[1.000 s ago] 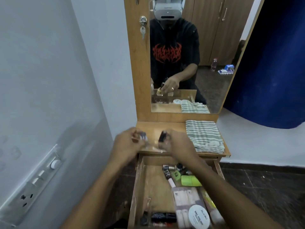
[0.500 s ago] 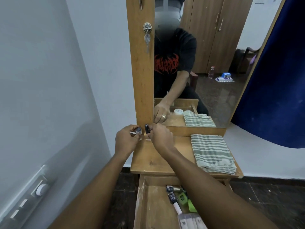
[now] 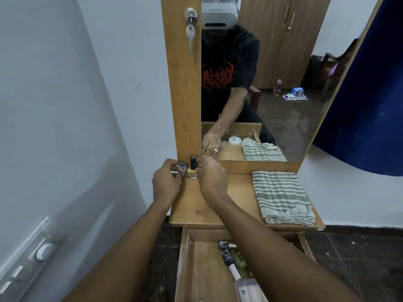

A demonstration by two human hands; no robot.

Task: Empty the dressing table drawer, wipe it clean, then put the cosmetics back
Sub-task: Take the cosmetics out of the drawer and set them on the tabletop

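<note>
— What's nearest?

— The open drawer (image 3: 192, 269), pale scuffed wood inside, with cosmetics (image 3: 227, 257) bunched at its right side: a dark tube with a white end, something green, a clear case at the bottom edge. The right forearm crosses over them.

— And on the table top (image 3: 218, 205)?

— A folded green-striped cloth (image 3: 281, 197) at the right. At the far left corner, against the mirror frame (image 3: 185, 94), two small bottles stand side by side: one with a silvery cap (image 3: 182, 167), one yellowish with a black cap (image 3: 192, 170).

— The hands?

— Both arms reach forward. The left hand (image 3: 166, 184) grips the silver-capped bottle, fingers curled round it. The right hand (image 3: 212, 176) is at the black-capped one, fingers bent; whether they pinch it or just touch, I cannot tell.
</note>
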